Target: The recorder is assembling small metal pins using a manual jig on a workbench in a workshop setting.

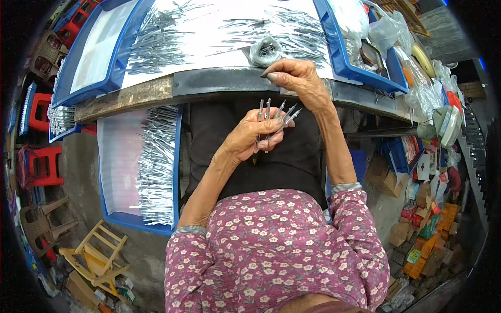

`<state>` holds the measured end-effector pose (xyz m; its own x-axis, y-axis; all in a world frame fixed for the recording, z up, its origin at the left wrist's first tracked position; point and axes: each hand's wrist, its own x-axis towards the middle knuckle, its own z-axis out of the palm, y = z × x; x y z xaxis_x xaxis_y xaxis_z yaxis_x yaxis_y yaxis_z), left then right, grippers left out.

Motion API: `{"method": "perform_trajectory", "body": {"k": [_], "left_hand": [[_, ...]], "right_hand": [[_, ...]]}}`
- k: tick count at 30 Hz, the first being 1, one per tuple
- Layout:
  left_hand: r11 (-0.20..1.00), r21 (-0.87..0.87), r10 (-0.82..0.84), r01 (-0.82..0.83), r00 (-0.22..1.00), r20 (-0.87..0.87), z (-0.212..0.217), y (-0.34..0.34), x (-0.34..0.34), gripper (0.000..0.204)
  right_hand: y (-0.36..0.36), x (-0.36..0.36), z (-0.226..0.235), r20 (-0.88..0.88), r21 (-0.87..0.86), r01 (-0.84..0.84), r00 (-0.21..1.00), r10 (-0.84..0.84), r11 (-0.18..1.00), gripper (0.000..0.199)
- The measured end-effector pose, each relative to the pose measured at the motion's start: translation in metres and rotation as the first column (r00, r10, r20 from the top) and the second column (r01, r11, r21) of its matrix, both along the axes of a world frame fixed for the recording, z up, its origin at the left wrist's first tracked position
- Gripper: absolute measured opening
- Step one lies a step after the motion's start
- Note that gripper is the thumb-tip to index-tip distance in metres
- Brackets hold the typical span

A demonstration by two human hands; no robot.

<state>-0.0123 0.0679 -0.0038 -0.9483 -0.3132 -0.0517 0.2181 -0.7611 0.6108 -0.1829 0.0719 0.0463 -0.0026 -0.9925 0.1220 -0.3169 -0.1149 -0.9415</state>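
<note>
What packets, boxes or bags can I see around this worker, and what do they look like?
Small clear plastic bag: on the white tray, crumpled, holding metal pieces.
Clear plastic bags: upper right, crumpled, see-through.
Cardboard boxes: floor at right, orange, red and brown, piled.

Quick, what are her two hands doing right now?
Left hand: closed, holding a bunch of thin metal pieces.
Right hand: fingers curled at the table edge; cannot tell if it holds anything.

The left hand [250, 138] covers the lower ends of the metal pieces [274, 116] – their count is unclear; the small bag's [265, 51] contents are blurred.
</note>
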Motion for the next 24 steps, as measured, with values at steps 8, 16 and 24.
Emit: {"method": "perform_trajectory", "body": {"k": [8, 16, 24], "left_hand": [[0.998, -0.061, 0.037, -0.034, 0.998, 0.048, -0.006, -0.001, 0.002, 0.027], [0.998, -0.053, 0.041, -0.038, 0.998, 0.058, -0.006, -0.001, 0.001, 0.027], [0.999, -0.017, 0.047, -0.046, 0.998, 0.043, -0.005, 0.001, 0.001, 0.024]], "right_hand": [[0.009, 0.0, -0.011, 0.281, 0.141, -0.094, 0.958, 0.051, 0.986, 0.018], [0.012, 0.002, -0.016, 0.294, 0.096, -0.14, 0.95, 0.106, 0.986, 0.017], [0.015, 0.003, -0.016, 0.298, 0.131, -0.136, 0.95, 0.091, 0.982, 0.018]]}}
